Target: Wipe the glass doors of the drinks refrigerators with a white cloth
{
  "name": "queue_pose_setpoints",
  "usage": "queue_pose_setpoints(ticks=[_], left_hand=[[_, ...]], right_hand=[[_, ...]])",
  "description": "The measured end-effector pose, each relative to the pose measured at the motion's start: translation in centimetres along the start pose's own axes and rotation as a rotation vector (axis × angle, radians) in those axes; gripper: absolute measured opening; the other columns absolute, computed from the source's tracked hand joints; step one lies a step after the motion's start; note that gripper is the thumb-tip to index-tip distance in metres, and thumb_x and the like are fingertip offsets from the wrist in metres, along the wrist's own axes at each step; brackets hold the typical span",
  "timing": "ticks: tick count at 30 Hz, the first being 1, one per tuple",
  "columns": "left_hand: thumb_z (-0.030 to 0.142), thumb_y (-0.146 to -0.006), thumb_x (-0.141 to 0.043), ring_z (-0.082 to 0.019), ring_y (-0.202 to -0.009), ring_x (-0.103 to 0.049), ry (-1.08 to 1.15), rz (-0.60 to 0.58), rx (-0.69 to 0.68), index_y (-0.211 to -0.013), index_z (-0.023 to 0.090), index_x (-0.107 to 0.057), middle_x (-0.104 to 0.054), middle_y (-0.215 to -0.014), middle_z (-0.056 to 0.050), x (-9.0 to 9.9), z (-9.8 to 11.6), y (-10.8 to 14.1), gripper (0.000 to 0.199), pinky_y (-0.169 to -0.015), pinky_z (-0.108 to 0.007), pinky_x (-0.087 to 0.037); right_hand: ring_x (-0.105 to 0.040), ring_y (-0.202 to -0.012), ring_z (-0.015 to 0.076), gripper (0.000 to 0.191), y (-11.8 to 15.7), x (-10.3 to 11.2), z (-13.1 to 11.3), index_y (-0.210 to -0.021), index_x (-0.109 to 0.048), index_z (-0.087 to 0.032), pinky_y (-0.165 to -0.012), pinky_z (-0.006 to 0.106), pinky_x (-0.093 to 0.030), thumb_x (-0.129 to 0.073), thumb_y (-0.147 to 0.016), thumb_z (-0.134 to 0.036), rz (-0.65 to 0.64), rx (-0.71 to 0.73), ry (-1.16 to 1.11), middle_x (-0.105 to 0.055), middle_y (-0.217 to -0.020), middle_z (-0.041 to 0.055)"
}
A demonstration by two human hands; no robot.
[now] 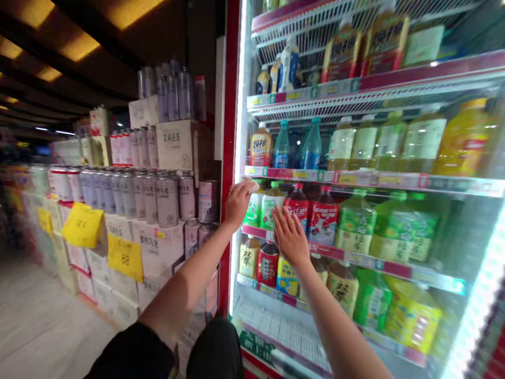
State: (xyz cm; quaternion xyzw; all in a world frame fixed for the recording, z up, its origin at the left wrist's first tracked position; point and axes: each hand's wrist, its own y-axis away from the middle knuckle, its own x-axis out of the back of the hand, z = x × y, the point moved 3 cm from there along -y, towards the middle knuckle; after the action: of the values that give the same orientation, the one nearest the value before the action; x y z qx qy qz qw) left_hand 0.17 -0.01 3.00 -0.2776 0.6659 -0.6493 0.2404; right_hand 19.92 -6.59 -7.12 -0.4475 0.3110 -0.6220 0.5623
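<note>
My left hand [238, 204] reaches up at the red frame of a lit drinks refrigerator [230, 158], with a small pale wad [252, 185], perhaps tissue or cloth, pinched at its fingertips. My right hand [291, 237] is spread flat, fingers apart, holding nothing. It lies against the glass in front of the shelf of green-capped bottles [268, 206] and red-labelled bottles [298, 207]. Both hands are close to the shelf's price strip [335, 178].
Stacked cartons [158, 252] and rows of silver-lidded drink cans [150, 199] stand left of the refrigerator, with yellow price signs [125, 257] taped on. A tiled aisle floor [43, 316] runs along them. Fuller bottle shelves fill the refrigerator above and below.
</note>
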Motion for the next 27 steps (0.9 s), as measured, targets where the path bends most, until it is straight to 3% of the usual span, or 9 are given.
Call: queue_pose_setpoints(ticks=[5, 9, 13, 17, 20, 23, 27], left_hand=[[0.007, -0.100, -0.064, -0.024, -0.124, -0.071, -0.003, 0.125, 0.130, -0.129, 0.029, -0.073, -0.077, -0.129, -0.006, -1.2, 1.1, -2.6, 0.037, -0.112, -0.044, -0.058], [0.006, -0.101, -0.060, -0.023, -0.126, -0.070, 0.001, 0.104, 0.035, -0.133, 0.029, -0.072, -0.077, -0.132, -0.006, -2.1, 2.4, -2.1, 0.041, -0.113, -0.044, -0.058], [0.006, -0.102, -0.061, -0.022, -0.125, -0.071, -0.004, 0.031, -0.090, -0.133, 0.029, -0.071, -0.077, -0.132, -0.005, -1.5, 2.0, -0.7, 0.040, -0.113, -0.045, -0.058], [0.004, -0.099, -0.062, -0.022, -0.123, -0.072, 0.000, 0.087, -0.025, -0.131, 0.028, -0.072, -0.078, -0.129, -0.005, -1.2, 1.8, -1.7, 0.041, -0.112, -0.045, -0.059], [0.004, -0.099, -0.063, -0.024, -0.124, -0.071, 0.013, 0.135, 0.023, -0.132, 0.027, -0.071, -0.077, -0.129, -0.007, -2.1, 3.0, -2.6, 0.041, -0.110, -0.045, -0.060], [0.003, -0.100, -0.061, -0.024, -0.125, -0.071, 0.029, 0.085, -0.067, -0.133, 0.026, -0.071, -0.077, -0.131, -0.007, -2.7, 4.3, -2.0, 0.042, -0.111, -0.044, -0.060], [0.004, -0.100, -0.061, -0.022, -0.122, -0.072, 0.045, -0.001, -0.180, -0.133, 0.027, -0.070, -0.078, -0.130, -0.005, -2.1, 4.1, -0.6, 0.042, -0.109, -0.043, -0.061]], right_hand=[[-0.003, -0.171, 0.0208, 0.076, 0.1, 0.0, 0.0, -0.175, -0.012, -0.014, -0.141, 0.045, -0.014, -0.049, -0.109, -0.021, 0.009, -0.016, -0.024, -0.023, -0.179, 0.0057], [-0.008, -0.171, 0.0212, 0.077, 0.2, -0.1, 0.1, -0.175, -0.009, -0.015, -0.140, 0.045, -0.018, -0.049, -0.109, -0.022, 0.001, -0.020, -0.043, -0.023, -0.179, 0.0057], [-0.014, -0.171, 0.0224, 0.076, 0.1, -0.1, 0.1, -0.175, -0.009, -0.015, -0.139, 0.045, -0.019, -0.047, -0.110, -0.023, 0.001, -0.015, -0.035, -0.024, -0.179, 0.0060], [-0.023, -0.169, 0.0245, 0.078, 0.0, -0.1, 0.1, -0.175, -0.006, -0.014, -0.137, 0.045, -0.024, -0.047, -0.110, -0.022, -0.002, -0.012, -0.038, -0.027, -0.178, 0.0075], [-0.032, -0.166, 0.0245, 0.080, 0.1, 0.1, 0.2, -0.175, -0.001, -0.016, -0.134, 0.044, -0.031, -0.047, -0.109, -0.021, -0.021, -0.011, -0.064, -0.029, -0.178, 0.0077], [-0.034, -0.165, 0.0254, 0.085, 0.0, 1.1, 0.8, -0.175, 0.004, -0.016, -0.132, 0.044, -0.036, -0.048, -0.107, -0.019, -0.070, 0.036, -0.106, -0.030, -0.177, 0.0087], [-0.033, -0.165, 0.0225, 0.088, -1.0, 4.1, 3.5, -0.175, 0.005, -0.017, -0.133, 0.042, -0.036, -0.049, -0.105, -0.017, -0.134, 0.163, -0.136, -0.030, -0.178, 0.0063]])
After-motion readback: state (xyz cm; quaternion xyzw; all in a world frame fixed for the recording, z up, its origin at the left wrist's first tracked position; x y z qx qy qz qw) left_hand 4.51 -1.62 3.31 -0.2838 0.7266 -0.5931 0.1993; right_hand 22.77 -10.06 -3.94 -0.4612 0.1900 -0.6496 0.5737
